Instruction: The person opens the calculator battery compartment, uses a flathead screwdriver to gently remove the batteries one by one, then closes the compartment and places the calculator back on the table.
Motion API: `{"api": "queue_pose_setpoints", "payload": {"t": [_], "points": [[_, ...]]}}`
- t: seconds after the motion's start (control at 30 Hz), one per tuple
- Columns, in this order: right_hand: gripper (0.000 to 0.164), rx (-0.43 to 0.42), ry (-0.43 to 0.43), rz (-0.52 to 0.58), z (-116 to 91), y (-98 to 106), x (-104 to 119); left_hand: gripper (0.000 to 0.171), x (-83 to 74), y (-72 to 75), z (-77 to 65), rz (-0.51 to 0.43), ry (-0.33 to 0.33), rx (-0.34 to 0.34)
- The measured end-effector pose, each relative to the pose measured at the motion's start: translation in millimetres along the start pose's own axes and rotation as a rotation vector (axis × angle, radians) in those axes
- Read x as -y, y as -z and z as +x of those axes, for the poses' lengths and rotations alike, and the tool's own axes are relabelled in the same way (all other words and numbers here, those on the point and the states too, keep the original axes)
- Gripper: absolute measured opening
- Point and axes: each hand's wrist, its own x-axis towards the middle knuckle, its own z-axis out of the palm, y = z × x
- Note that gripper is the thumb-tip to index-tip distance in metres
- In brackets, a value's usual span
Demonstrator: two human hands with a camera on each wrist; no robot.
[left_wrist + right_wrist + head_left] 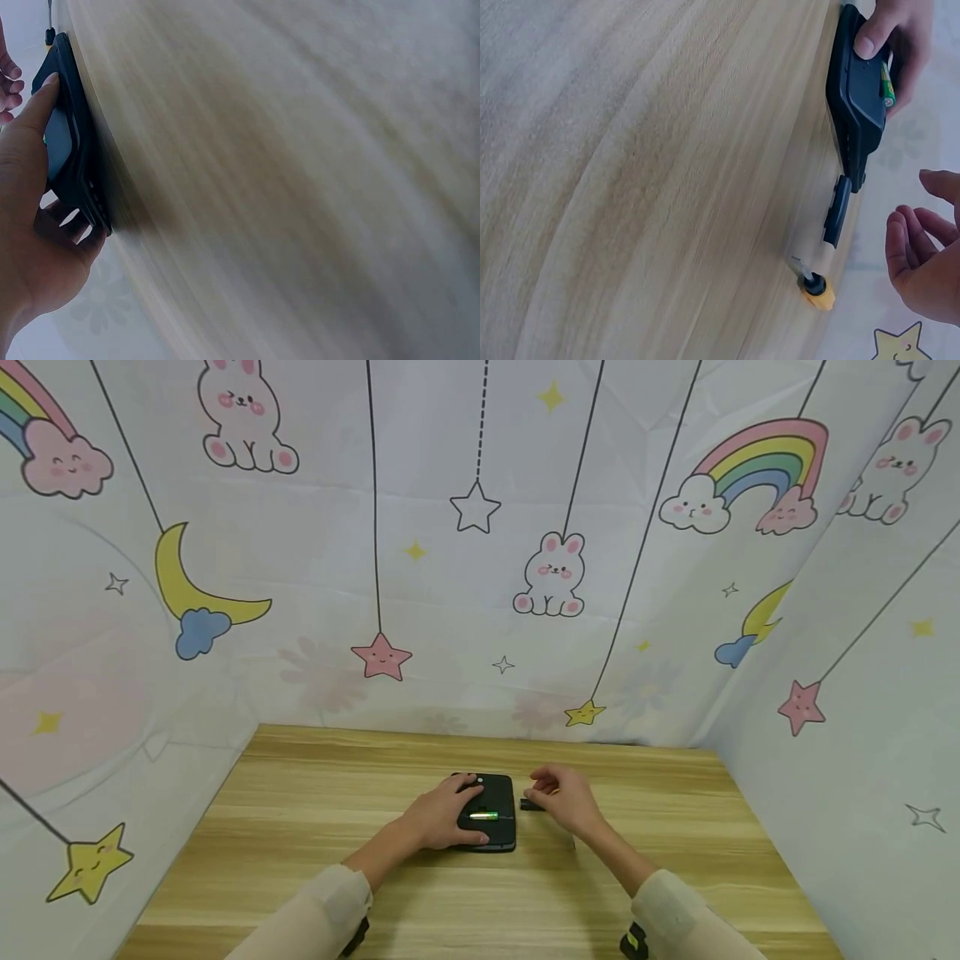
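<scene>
Black device [504, 797] sits mid-scene on the worktop [315, 785], probably light, stiff and slick, best held across its near and far sides as the left hand [438, 816] does, while the right hand [568, 797], loosely bent, apparently empty, hovers rightward near the small cover [529, 805].

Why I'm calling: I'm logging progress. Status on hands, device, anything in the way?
Left hand gripping black device; right hand empty. Battery showing on top. Black piece and screwdriver lie to the device's right, not on it.
</scene>
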Motion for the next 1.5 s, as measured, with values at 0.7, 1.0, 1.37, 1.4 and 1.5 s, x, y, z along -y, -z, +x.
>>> {"api": "queue_pose_setpoints", "payload": {"t": [0.7, 1.0, 1.37, 1.4, 1.5], "points": [[0.031, 0.118, 0.125, -0.012, -4, -18, 8, 0.093, 0.9, -1.7, -0.2, 0.012, -0.005, 0.000], [0.031, 0.164, 0.188, -0.014, -5, -23, 10, 0.092, 1.5, -1.9, -0.4, 0.010, -0.019, -0.005], [0.034, 0.190, 0.232, -0.059, -4, -27, 17, 0.092, 1.6, -1.9, -0.1, 0.007, -0.024, -0.005], [0.035, 0.195, 0.236, -0.064, -3, -27, 17, 0.092, 1.8, -2.0, -0.1, 0.007, -0.024, -0.006], [0.034, 0.214, 0.244, -0.091, -2, -29, 19, 0.092, 2.5, -2.5, 0.1, 0.007, -0.028, -0.011]]}}
